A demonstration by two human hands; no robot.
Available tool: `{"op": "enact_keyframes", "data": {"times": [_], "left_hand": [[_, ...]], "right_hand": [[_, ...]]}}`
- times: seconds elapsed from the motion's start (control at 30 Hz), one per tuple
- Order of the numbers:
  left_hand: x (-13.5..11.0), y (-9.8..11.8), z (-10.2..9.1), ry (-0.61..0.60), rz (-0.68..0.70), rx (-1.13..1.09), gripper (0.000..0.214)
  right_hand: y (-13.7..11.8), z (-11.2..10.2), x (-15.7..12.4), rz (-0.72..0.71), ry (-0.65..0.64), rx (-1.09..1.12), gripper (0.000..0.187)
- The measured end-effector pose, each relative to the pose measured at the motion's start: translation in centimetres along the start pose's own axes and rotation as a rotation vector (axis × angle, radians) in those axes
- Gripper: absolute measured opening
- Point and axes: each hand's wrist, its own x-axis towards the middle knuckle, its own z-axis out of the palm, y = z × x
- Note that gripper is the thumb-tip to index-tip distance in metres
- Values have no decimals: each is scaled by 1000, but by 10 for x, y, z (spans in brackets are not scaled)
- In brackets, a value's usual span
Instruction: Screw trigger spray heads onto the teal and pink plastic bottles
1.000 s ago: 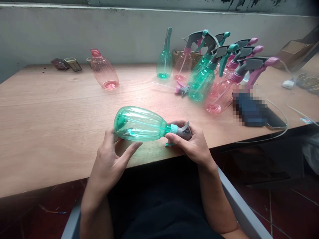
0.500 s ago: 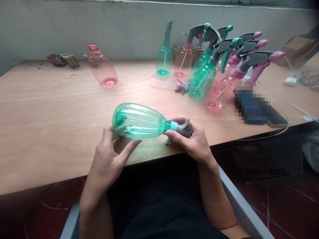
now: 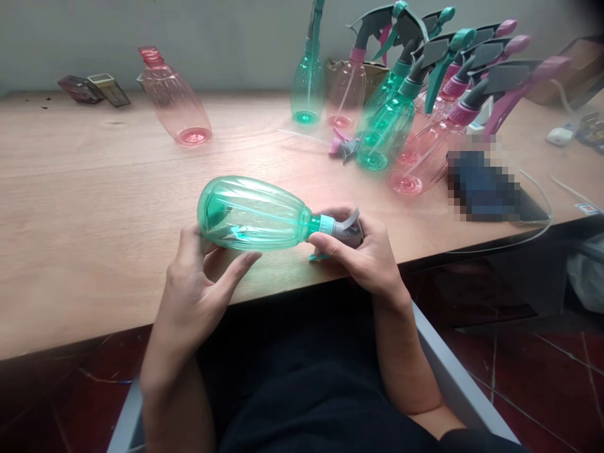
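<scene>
A clear green spray bottle (image 3: 255, 214) lies on its side in the air above the table's front edge, its base to the left. Around its grey spray head and pale turquoise collar, my right hand (image 3: 363, 251) is closed, the thumb pressed near the neck. My left hand (image 3: 198, 283) cradles the base end from below; its thumb stands out along the near side and its other fingers are partly hidden behind the bottle. Past the bottle, a loose pink and grey spray head (image 3: 344, 146) with a thin tube lies on the wooden table (image 3: 117, 207).
An open-necked pink bottle (image 3: 177, 104) stands at the back left, near small boxes (image 3: 108, 89). Several assembled green and pink spray bottles (image 3: 387, 129) crowd the back right. A dark, pixelated object (image 3: 481, 185) and a white cable (image 3: 550, 201) lie at the right edge.
The view has tilted slightly down, so the table's things sit higher or shift outward. Both hands keep the same hold on the green spray bottle, which has barely moved.
</scene>
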Motion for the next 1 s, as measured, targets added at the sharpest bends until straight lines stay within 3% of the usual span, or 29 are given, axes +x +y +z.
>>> {"op": "enact_keyframes", "data": {"times": [1.0], "left_hand": [[0,4,-1,-7,-10,13,50]], "right_hand": [[0,0,-1,-11,4,1,33]]}}
